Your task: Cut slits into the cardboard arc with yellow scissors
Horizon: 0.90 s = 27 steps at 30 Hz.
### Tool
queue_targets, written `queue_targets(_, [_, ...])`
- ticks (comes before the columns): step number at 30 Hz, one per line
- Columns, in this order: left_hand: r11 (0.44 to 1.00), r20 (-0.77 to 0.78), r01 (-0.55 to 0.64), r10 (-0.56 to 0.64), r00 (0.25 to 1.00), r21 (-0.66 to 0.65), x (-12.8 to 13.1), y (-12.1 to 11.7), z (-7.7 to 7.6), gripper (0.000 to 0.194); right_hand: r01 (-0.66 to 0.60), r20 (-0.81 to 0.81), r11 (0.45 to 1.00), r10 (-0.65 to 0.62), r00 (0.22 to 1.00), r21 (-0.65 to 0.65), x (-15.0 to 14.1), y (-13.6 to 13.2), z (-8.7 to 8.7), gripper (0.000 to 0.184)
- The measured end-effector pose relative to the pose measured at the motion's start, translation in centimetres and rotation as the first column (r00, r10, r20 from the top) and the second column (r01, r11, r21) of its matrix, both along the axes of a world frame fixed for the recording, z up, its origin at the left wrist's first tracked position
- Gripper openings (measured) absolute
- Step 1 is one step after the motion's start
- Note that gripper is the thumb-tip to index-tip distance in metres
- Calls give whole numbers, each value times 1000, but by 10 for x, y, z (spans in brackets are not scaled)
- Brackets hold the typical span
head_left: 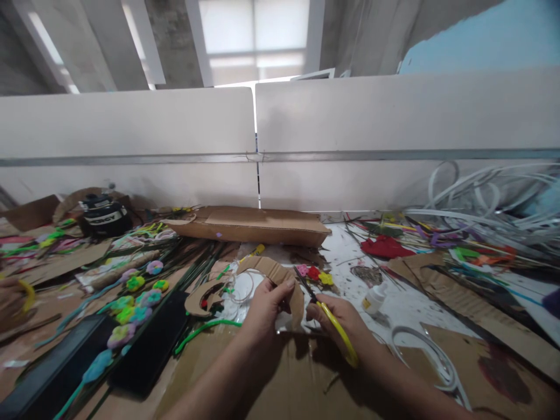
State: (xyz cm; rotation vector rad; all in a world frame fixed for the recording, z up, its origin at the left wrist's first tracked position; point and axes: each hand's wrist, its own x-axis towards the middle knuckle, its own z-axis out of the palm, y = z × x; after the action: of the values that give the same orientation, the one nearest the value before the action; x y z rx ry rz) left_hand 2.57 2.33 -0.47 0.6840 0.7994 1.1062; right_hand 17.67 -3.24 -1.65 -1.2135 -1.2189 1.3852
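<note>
Scissors point forward-left, long axis slanting beside curved cardboard.

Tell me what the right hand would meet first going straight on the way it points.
Probably the curved cardboard in the left hand: the right hand points up and leftward at it, scissors leading. Depth is unclear, so the blades might pass beside its edge.

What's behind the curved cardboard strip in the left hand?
Beyond it, a yellow tube and long folded cardboard show. Whatever the curved cardboard strip and left hand cover is hidden.
</note>
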Motion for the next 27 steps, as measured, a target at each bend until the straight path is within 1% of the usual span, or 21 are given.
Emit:
queue_targets(3, [998, -52, -48, 50, 997, 41, -4, 6, 2, 36, 60, -22, 998, -60, 998, -26, 4, 6, -3, 51])
queue_targets(6, [997, -54, -60, 62, 997, 43, -6, 7, 1, 37, 94, -28, 995, -93, 995, 25, 10, 15, -7, 46])
queue_targets(9, [999, -29, -39, 39, 999, 1, -2, 3, -1, 38, 114, -86, 991, -108, 990, 66, 13, 21, -10, 47])
queue_targets(12, [999, 1, -33, 33, 999, -24, 3, -4, 0, 39, 140, -171, 989, -129, 977, 56, 13, 22, -9, 49])
queue_targets(13, [999, 7, -18, 18, 1000, -34, 5, -6, 0, 40, 147, -189, 988, -135, 973, 51, 13, 22, -7, 49])
queue_targets(15, [996, 8, 58, -58, 998, -73, 7, -10, 2, 41, 152, -208, 987, -139, 968, 47, 12, 20, -3, 46])
queue_targets(17, [984, -12, 128, -130, 991, -125, 7, -13, 5, 41, 137, -197, 989, -125, 972, 49, 11, 18, 1, 46])
queue_targets(18, [979, -27, 139, -144, 989, -146, 7, -14, 6, 40, 128, -185, 991, -117, 976, 49, 11, 17, 3, 45])
queue_targets(21, [983, -88, 74, -89, 992, -168, 5, -15, 9, 34, 112, -113, 993, -107, 988, 43, 12, 14, 6, 42])
queue_targets(23, [989, -103, 51, -66, 992, -140, 3, -13, 10, 33, 82, -49, 994, -78, 996, 67, 14, 14, 7, 40])
queue_targets(27, [998, -110, 61, -64, 992, -28, -3, -4, 10, 36, -13, 55, 986, 4, 999, 164, 18, 16, 8, 39])
